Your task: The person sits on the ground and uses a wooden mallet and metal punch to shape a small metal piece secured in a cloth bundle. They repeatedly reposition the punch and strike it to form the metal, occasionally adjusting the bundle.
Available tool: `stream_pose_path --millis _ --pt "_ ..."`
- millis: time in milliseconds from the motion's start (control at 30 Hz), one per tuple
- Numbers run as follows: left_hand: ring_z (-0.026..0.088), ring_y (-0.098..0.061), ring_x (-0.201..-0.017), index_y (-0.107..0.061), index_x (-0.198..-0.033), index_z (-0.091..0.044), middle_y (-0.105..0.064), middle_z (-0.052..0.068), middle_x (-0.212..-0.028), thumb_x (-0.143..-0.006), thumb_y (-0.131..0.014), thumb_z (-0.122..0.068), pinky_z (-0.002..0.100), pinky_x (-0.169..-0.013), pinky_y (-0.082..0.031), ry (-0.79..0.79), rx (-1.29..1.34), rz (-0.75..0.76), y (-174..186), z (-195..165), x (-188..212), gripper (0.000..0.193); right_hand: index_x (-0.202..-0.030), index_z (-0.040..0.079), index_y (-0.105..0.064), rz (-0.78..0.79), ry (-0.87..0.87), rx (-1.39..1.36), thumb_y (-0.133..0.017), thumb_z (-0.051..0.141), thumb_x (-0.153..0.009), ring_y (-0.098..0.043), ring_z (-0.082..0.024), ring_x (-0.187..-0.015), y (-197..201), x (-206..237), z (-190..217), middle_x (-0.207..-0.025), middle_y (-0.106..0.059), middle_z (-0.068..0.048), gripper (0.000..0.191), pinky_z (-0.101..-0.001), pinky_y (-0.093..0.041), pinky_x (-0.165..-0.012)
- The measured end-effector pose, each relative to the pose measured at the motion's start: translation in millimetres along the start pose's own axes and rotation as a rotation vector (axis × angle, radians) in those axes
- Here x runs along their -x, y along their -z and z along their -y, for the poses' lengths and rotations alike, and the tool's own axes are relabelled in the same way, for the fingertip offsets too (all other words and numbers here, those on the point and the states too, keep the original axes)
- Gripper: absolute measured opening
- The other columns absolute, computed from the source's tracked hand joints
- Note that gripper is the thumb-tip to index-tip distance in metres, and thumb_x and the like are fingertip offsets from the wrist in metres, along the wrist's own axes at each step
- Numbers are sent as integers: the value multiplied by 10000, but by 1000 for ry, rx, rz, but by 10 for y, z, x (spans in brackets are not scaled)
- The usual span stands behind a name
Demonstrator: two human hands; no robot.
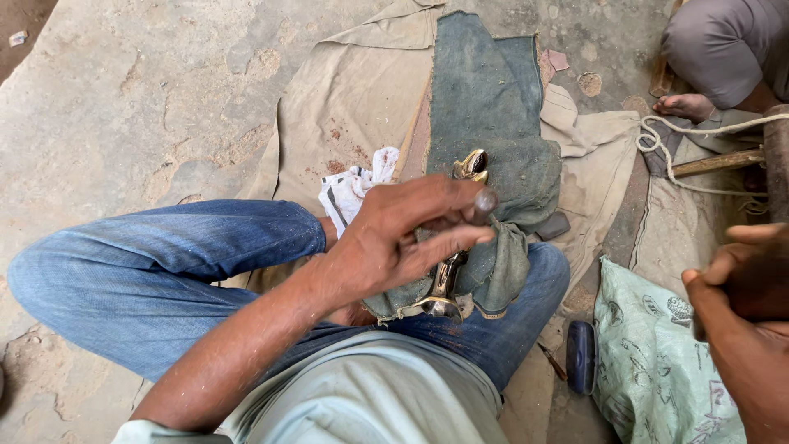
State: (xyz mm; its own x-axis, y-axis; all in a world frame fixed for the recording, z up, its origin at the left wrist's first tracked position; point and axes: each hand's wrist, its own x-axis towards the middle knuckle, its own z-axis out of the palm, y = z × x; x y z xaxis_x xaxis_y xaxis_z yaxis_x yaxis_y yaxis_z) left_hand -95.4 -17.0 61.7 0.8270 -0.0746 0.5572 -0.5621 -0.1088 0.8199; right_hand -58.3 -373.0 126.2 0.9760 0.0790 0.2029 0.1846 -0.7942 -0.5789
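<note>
Seated cross-legged on the floor [148, 90] in blue jeans [164, 271], with a shiny brass piece [448, 275] lying across the lap on a green cloth [493, 164].

Left hand [403, 238] held just above the brass piece, fingers [460, 242] loosely spread and half curled, thumb [472, 200] raised; not clamped on anything that shows, though whether the palm touches the metal underneath cannot be told. Brass piece mostly hidden beneath that hand: far end [472, 164] poking out beyond the thumb, near flared end [441, 306] showing below the fingers, close to the belly.

Long axis running almost straight away from the body, tilted slightly to the right at the far end; near end pointing back toward the shirt [370, 395].

Right hand [740, 279] well apart at the right edge of the view, fingers curled in tight; whether anything sits inside the fist cannot be told.

Green cloth folded around the lower part of the brass piece and spread over a tan sheet [353, 90]. White patterned rag [353, 189] just beside the left wrist. Pale green printed bag [657, 353] lying by the right knee, contents not visible; small dark blue object [581, 355] just left of it. Another person's bare foot [686, 105] at the upper right, near a white rope [699, 130] and a wooden stick [715, 163].
</note>
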Motion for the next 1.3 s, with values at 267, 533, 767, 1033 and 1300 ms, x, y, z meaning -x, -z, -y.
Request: stream_pose_path --millis 267,533,767,1033,1300 --pt "271 -725 -936 -636 -1219 -67 -695 92 -1090 -1000 -763 -139 374 -776 -579 -102 -264 62 -78 70 218 263 -1260 7 -675 135 459 516 -729 -85 -841 -645 -223 -824 148 87 573 -929 -670 -121 432 -340 -520 -762" --pt "314 -719 -1027 -599 -1265 -16 -670 147 -1155 -978 -760 -119 393 -847 -600 -189 -292 -47 -185 295 416 344 -1348 3 -669 150 582 682 -730 -127 -688 -617 -266 -800 197 157 920 -893 -680 -128 675 -403 -503 -744" --pt "296 -724 -991 -614 -1312 -46 -686 148 -1153 -964 -748 -62 382 -812 -597 -236 -386 -5 -191 300 419 373 -1324 13 -657 161 557 559 -741 -123 -672 -646 -262 -821 267 141 855 -904 -696 -127 671 -392 -514 -715" --pt "297 -722 -1010 -606 -1340 -67 -681 137 -1179 -963 -722 -60 387 -808 -604 -281 -441 84 -111 296 417 395 -1352 11 -634 128 598 376 -740 -97 -689 -683 -251 -870 199 170 789 -962 -697 -122 680 -369 -553 -743" --pt "323 -716 -1063 -623 -1280 -27 -672 166 -1202 -926 -747 -60 394 -865 -611 -311 -405 56 -96 408 509 377 -1229 30 -666 81 619 410 -754 -80 -741 -658 -275 -890 204 146 830 -952 -687 -122 508 -409 -518 -805"
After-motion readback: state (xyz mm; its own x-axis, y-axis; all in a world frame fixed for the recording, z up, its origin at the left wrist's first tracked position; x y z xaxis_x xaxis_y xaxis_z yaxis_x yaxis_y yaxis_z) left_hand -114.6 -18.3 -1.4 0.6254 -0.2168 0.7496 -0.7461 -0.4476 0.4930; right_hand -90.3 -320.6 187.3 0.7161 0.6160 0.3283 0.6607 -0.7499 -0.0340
